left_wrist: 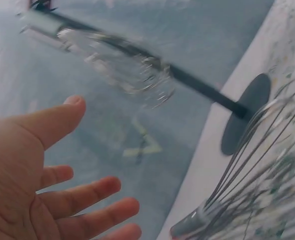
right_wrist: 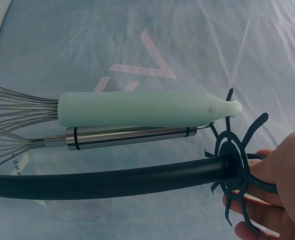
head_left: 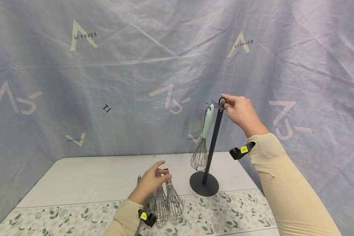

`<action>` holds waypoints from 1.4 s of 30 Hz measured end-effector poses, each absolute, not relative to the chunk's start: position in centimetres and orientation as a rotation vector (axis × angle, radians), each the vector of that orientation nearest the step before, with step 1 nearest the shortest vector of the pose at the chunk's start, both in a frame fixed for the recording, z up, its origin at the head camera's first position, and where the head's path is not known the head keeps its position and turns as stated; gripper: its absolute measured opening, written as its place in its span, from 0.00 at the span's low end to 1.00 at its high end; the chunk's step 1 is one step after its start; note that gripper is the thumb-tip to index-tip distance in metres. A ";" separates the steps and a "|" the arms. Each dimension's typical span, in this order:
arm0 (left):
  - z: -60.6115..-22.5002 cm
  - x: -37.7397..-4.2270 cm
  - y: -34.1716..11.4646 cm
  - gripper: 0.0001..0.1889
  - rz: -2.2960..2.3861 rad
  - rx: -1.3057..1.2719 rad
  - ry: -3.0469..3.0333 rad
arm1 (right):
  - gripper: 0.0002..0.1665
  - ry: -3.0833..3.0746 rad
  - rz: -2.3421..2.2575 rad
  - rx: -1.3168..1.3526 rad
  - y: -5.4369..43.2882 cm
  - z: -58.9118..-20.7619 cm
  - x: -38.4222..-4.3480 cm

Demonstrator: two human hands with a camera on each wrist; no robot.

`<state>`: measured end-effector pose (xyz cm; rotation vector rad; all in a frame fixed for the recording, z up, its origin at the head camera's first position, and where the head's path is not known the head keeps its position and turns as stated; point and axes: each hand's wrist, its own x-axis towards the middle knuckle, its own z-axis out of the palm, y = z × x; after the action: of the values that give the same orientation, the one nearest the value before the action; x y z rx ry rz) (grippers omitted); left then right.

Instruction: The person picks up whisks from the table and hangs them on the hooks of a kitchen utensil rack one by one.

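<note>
A black utensil stand [head_left: 214, 144] with a round base and a crown of hooks [right_wrist: 251, 129] stands at the right of the table. My right hand [head_left: 242, 110] grips the ring at its top. From the hooks hang a whisk with a pale green handle [right_wrist: 137, 109] and, beside it, a whisk with a steel handle [right_wrist: 132, 138]. My left hand [head_left: 148, 183] hovers over several wire whisks [head_left: 174, 205] lying side by side on the table. Its fingers are spread and hold nothing in the left wrist view; part of the whisks is hidden behind it in the head view.
The white table [head_left: 100, 170] carries a floral runner [head_left: 68, 218] along its near side. A grey-blue cloth backdrop [head_left: 129, 82] with printed letters hangs behind and at both sides.
</note>
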<state>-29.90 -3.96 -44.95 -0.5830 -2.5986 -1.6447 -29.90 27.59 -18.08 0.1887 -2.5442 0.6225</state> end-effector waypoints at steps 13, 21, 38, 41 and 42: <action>-46.5 -31.0 -9.0 0.33 -1.641 -0.353 -2.512 | 0.30 -2.545 0.638 0.161 27.8 -18.1 -30.2; -48.0 -32.0 -10.4 0.35 -1.522 -0.164 -2.611 | 0.29 -2.532 0.630 0.184 28.2 -17.6 -30.0; -50.9 -31.8 -12.0 0.37 -1.723 0.050 -2.691 | 0.29 -2.597 0.718 0.192 28.2 -17.4 -30.2; -51.2 -31.9 -11.9 0.37 -1.782 0.088 -2.674 | 0.28 -2.612 0.736 0.184 28.1 -17.4 -30.2; -51.2 -31.9 -11.9 0.37 -1.783 0.088 -2.674 | 0.28 -2.613 0.741 0.181 28.1 -17.4 -30.2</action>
<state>-31.90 -11.87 -51.23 0.0881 -2.6738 -1.7825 -30.17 28.14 -17.35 0.1809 -2.6134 0.7411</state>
